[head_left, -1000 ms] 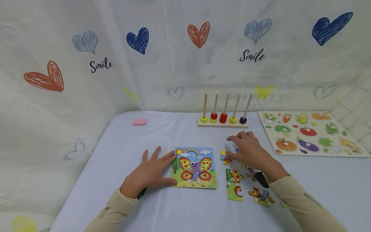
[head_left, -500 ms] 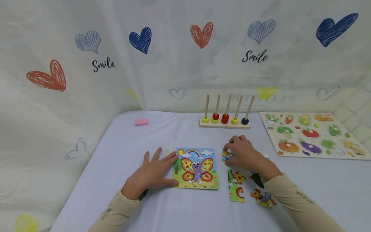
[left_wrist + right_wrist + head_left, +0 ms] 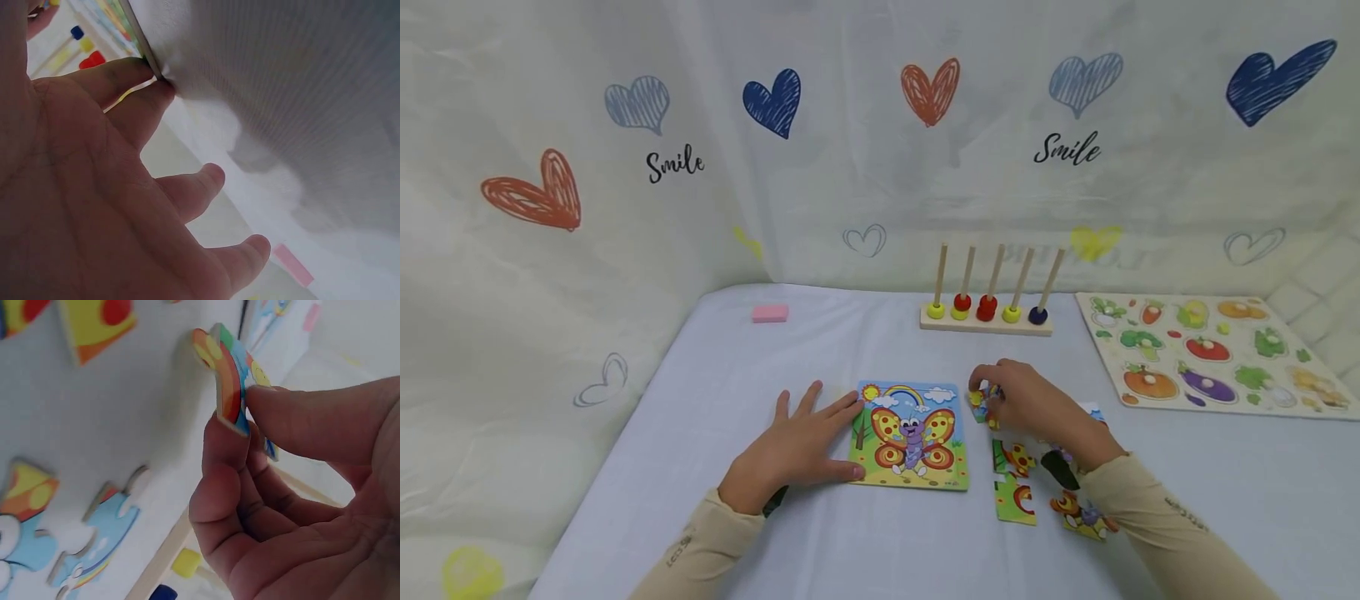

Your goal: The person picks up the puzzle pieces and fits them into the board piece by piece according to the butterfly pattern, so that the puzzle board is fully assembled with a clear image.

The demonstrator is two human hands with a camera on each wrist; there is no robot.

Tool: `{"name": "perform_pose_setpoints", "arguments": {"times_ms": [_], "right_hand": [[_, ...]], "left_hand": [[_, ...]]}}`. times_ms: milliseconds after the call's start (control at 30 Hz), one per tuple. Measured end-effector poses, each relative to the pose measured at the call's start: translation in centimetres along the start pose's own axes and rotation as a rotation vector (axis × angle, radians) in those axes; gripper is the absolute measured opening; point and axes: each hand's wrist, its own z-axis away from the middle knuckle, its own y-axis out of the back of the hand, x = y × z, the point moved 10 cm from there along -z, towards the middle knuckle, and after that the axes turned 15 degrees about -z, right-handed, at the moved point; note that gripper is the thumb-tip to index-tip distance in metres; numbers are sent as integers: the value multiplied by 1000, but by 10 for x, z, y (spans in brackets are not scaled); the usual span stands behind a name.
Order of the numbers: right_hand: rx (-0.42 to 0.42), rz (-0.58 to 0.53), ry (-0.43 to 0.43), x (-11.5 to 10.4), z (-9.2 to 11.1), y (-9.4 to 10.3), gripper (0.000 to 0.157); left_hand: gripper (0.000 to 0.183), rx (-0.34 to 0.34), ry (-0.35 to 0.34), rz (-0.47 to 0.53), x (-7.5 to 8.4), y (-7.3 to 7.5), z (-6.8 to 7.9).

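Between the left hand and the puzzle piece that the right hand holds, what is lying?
The butterfly board lies between the left hand and the puzzle piece, as the head view shows.

butterfly board (image 3: 913, 433): square, purple body, red-yellow wings, lying flat, landmark | sun piece (image 3: 230, 394): yellow-blue-orange print, pinched, tilted up, right of board's far half | tree piece (image 3: 1015, 458): flat, right of board's near half | green corner piece (image 3: 1006, 503): flat, right of board's near corner | purple-body piece (image 3: 1081, 517): flat, farther right, past board's near edge
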Motion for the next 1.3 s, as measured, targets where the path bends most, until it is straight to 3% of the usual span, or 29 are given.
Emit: {"name": "perform_pose_setpoints", "arguments": {"times_ms": [233,433,833,1300], "right_hand": [[39,-104,75,-18,-13,4,13],[58,-164,104,-30,-28,-7,6],[53,-232,205,-64,-54,-27,4],[7,-258,103,-70,-80,-55,3]], "left_hand": [[92,8,-2,5,0,1,-1],[92,-4,-5,26,5,1,1],[93,-6,2,-19,4,2,-1],[92,-13,-5,-48,5,3,0]]}}
